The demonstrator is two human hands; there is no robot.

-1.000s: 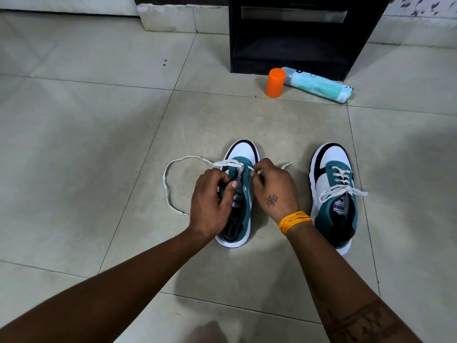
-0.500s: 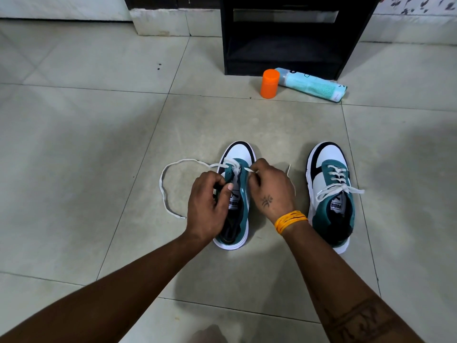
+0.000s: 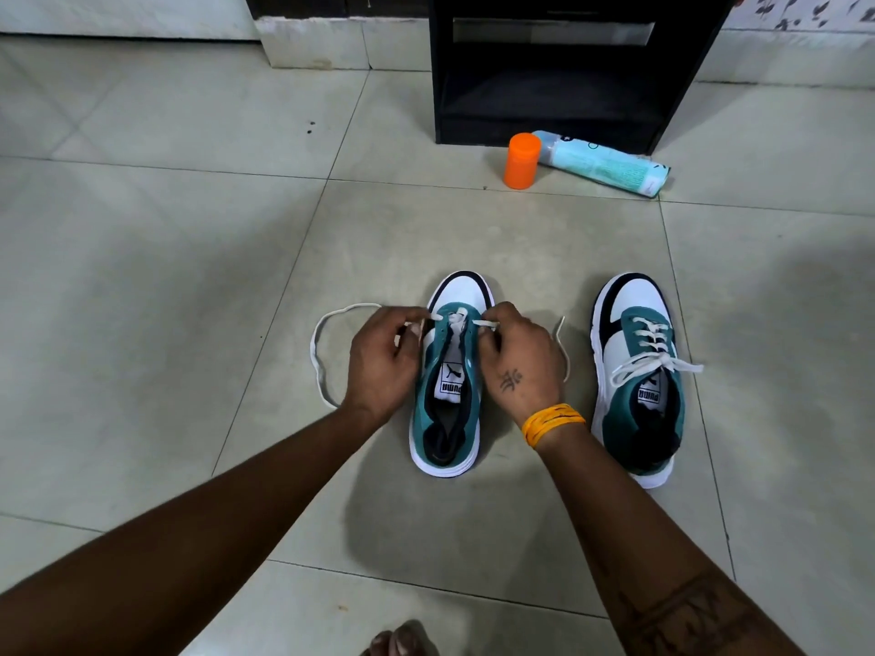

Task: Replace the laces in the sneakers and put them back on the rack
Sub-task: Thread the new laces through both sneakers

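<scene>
Two teal, white and black sneakers stand on the tiled floor, toes pointing away from me. The left sneaker (image 3: 447, 395) has a white lace (image 3: 318, 357) through its front eyelets only; the lace loops out over the floor on the left and a short end trails to the right. My left hand (image 3: 383, 366) pinches the lace at the sneaker's left side. My right hand (image 3: 518, 359) pinches the lace at its right side. The right sneaker (image 3: 639, 376) is fully laced and stands apart, untouched.
A black rack (image 3: 558, 68) stands against the wall ahead. In front of it an orange cap (image 3: 522, 161) stands upright beside a light blue bottle (image 3: 606, 164) lying on its side. My toes (image 3: 400, 643) show at the bottom edge.
Both hands have moved apart to either side of the left sneaker, uncovering its tongue. The lace loop on the left has shrunk slightly.
</scene>
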